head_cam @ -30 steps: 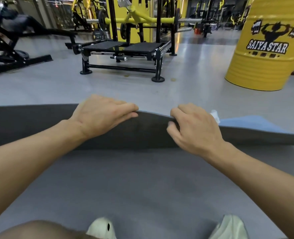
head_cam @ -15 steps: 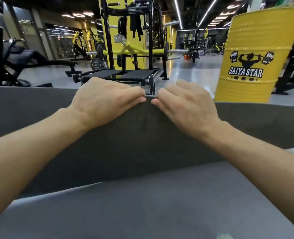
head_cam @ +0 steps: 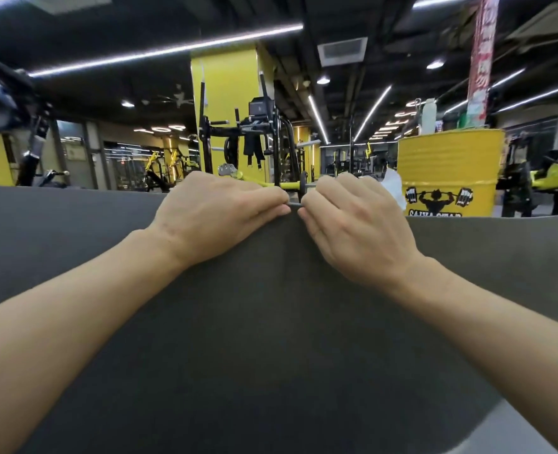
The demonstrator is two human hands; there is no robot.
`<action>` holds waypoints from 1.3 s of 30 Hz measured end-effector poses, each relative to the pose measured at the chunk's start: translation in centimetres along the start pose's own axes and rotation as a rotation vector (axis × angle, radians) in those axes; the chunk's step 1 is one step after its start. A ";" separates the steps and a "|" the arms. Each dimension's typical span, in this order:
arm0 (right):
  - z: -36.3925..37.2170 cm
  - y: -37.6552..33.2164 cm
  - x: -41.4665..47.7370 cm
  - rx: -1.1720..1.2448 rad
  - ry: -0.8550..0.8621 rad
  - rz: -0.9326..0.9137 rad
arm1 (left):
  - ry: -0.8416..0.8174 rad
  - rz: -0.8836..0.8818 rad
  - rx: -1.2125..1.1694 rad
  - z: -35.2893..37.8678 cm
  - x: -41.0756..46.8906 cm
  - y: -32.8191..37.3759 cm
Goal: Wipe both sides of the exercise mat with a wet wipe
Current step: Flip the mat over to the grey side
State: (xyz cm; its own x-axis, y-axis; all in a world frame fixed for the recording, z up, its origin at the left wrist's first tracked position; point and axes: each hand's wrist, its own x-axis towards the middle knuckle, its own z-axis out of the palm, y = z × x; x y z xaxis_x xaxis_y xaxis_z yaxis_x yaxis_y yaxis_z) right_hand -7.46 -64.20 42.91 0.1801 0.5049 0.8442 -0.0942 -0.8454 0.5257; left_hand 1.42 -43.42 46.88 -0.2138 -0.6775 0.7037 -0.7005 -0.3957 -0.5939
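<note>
The dark grey exercise mat stands raised in front of me, its long top edge running across the view at hand height. My left hand grips that top edge, fingers curled over it. Right beside it, my right hand grips the same edge, almost touching the left. A white wet wipe sticks out behind my right hand; it seems tucked in that hand. The mat's far side is hidden.
A yellow drum with a bodybuilder logo stands behind the mat at the right. A black and yellow weight rack stands straight ahead. More gym machines line the left and right. A strip of grey floor shows at lower right.
Both hands have lifted the mat's edge from the floor up to an upright sheet. The hands moved closer together, and my view has tilted upward.
</note>
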 end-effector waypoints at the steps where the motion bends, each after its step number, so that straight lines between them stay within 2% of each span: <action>1: -0.6 0.0 0.4 -0.010 0.023 -0.005 | 0.009 -0.001 -0.007 -0.5 0.2 0.1; 9: -0.4 -0.2 2.2 -0.053 0.143 -0.037 | 0.046 -0.072 -0.104 -0.5 -0.7 -1.0; 14: 3.4 -1.0 2.1 -0.015 0.123 -0.100 | 0.010 -0.077 -0.054 2.2 -2.7 -2.4; 20: 10.3 -2.2 -0.5 0.000 0.029 -0.154 | -0.094 -0.136 -0.011 9.3 -6.5 -3.3; 26: 15.8 -2.4 -2.3 -0.072 -0.021 0.005 | -0.088 -0.182 0.057 16.0 -6.6 -5.3; 30: 19.9 -1.7 -3.2 -0.129 -0.118 0.033 | -0.048 -0.164 0.068 21.3 -6.7 -6.6; 34: 24.0 -2.0 -4.8 -0.100 -0.269 0.139 | -0.033 -0.212 0.079 26.5 -7.2 -6.7; 39: 28.0 -3.9 -9.1 0.069 -0.334 0.360 | -0.052 -0.291 0.087 32.0 -10.1 -3.9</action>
State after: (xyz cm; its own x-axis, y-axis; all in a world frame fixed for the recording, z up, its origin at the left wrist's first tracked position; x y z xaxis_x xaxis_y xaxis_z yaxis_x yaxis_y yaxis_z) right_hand 18.67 -70.41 30.26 0.4530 0.1047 0.8854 -0.1454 -0.9711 0.1892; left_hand 28.09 -54.82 29.59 0.0244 -0.5578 0.8296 -0.6661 -0.6279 -0.4026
